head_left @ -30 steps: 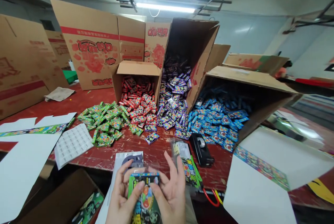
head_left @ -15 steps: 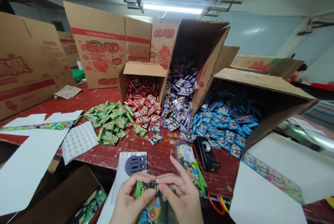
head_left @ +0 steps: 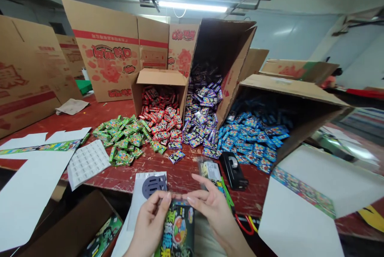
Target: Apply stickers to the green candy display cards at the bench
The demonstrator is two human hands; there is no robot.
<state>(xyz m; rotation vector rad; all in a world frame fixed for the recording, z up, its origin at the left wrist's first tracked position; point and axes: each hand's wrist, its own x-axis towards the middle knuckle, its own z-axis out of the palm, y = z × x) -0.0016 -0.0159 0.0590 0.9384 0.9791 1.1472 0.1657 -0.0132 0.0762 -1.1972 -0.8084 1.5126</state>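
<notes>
Low in the middle, a dark green and black printed candy bag hangs upright with colourful lettering on its front. My left hand pinches its top edge between thumb and index finger. At the same edge, toward the right corner, my right hand also pinches with thumb and fingers, its index finger raised. A dark slotted disc lies on white sheets beyond my left hand. Behind my right hand is another printed packet, partly covered by the fingers. Next to it stands a black tape dispenser.
Small green packets, red packets, purple packets and blue packets spill across the red table from open cartons. A label sheet and white printed card flank them. Below left is an open box.
The bag's printed front is more exposed now. My thumbs have moved up off its face to the top edge, and my hands are slightly farther apart. The view has shifted a little.
</notes>
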